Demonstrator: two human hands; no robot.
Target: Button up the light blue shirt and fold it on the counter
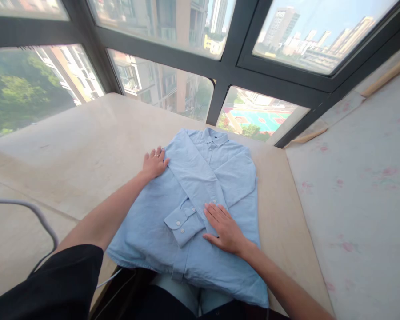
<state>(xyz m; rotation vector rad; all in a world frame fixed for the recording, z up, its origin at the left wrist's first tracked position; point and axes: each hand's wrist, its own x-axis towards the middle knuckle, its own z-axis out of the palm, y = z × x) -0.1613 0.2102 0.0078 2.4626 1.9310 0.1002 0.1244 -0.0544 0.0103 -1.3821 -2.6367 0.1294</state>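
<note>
A light blue button-up shirt (200,178) lies spread on the pale sill, collar toward the window, both sleeves folded across its front. One cuff (182,224) with white buttons points to the lower left. My left hand (155,163), a ring on one finger, rests flat with fingers stretched at the shirt's left edge near the shoulder. Flat on the crossed sleeve lies my right hand (225,229), fingers extended, covering the end of that sleeve. Neither hand grips the cloth. The shirt's hem hangs over the front edge near my lap.
The pale sill (70,146) extends left and a little to the right of the shirt. Dark window frames (220,84) stand behind it. A floral-papered wall (353,200) bounds the right side. A grey cable (43,220) curves at the left.
</note>
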